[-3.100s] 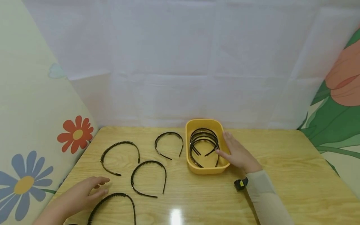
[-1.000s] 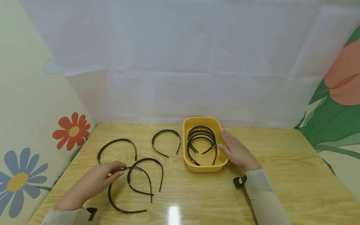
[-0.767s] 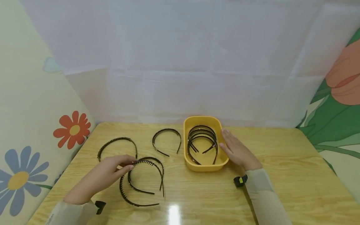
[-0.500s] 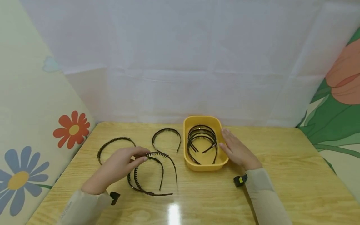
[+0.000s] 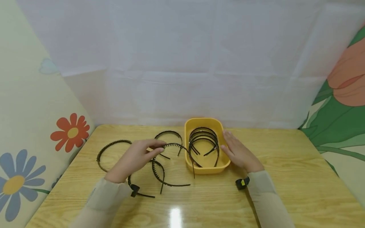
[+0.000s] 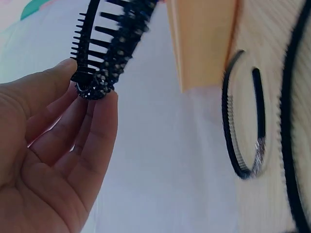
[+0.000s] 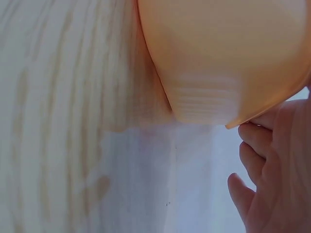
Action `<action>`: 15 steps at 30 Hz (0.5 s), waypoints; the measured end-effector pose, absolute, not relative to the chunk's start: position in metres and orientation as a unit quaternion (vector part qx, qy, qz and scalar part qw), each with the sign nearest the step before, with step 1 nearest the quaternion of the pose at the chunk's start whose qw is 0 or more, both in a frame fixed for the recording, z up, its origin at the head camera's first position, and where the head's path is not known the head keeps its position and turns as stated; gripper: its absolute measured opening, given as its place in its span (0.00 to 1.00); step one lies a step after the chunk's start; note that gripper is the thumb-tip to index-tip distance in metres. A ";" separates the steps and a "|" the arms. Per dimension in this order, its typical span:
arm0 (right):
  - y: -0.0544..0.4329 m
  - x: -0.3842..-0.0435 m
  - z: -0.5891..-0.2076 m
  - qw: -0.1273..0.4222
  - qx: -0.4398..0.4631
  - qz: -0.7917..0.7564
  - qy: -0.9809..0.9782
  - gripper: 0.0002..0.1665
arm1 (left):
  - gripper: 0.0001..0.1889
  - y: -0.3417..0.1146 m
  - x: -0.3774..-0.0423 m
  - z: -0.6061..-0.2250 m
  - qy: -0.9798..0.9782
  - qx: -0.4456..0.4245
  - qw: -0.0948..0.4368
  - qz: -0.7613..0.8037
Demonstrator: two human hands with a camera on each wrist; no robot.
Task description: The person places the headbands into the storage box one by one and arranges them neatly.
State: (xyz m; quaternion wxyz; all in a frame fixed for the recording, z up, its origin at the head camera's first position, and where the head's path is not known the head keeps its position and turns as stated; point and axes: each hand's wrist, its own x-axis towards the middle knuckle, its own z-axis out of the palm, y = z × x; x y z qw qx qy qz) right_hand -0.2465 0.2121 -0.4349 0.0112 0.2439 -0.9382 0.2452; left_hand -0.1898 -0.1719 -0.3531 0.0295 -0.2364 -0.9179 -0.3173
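I confirm the left hand [image 5: 137,157], pinching a headband [image 6: 123,44], has moved right, bringing it near the yellow tub [image 5: 209,170]; the right hand [image 5: 241,155], fingers extended, touches its right side.

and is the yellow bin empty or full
Neither: the yellow bin is partly filled. Several black headbands overlap inside it, and bare yellow bottom shows within their loops.

A black toothed headband [image 6: 124,41], its outer face glittering, is held tilted near a yellow bin [image 5: 209,170], which stands upright with several black headbands [image 5: 203,129] inside.
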 end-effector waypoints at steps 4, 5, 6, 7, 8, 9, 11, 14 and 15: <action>0.213 -0.246 -0.436 0.014 0.245 0.248 -0.937 0.39 | 0.16 -0.164 -0.195 -0.352 -0.911 -0.226 0.035 -0.344; 0.213 -0.246 -0.436 0.015 0.246 0.250 -0.936 0.39 | 0.16 -0.162 -0.196 -0.351 -0.910 -0.219 0.033 -0.350; 0.213 -0.245 -0.436 0.016 0.246 0.251 -0.936 0.39 | 0.16 -0.159 -0.197 -0.351 -0.909 -0.211 0.032 -0.357; 0.213 -0.245 -0.436 0.017 0.248 0.252 -0.935 0.39 | 0.16 -0.157 -0.198 -0.351 -0.908 -0.205 0.030 -0.363; 0.213 -0.245 -0.436 0.017 0.249 0.252 -0.935 0.39 | 0.17 -0.155 -0.200 -0.351 -0.907 -0.198 0.029 -0.370; 0.213 -0.245 -0.436 0.017 0.249 0.251 -0.935 0.39 | 0.17 -0.153 -0.201 -0.351 -0.905 -0.192 0.027 -0.378; 0.213 -0.246 -0.436 0.014 0.246 0.249 -0.937 0.39 | 0.17 -0.148 -0.204 -0.350 -0.898 -0.181 0.025 -0.400; 0.213 -0.247 -0.435 0.014 0.242 0.245 -0.939 0.39 | 0.17 -0.140 -0.209 -0.348 -0.885 -0.167 0.034 -0.433; 0.213 -0.247 -0.435 0.013 0.241 0.244 -0.939 0.39 | 0.17 -0.137 -0.211 -0.348 -0.880 -0.166 0.040 -0.443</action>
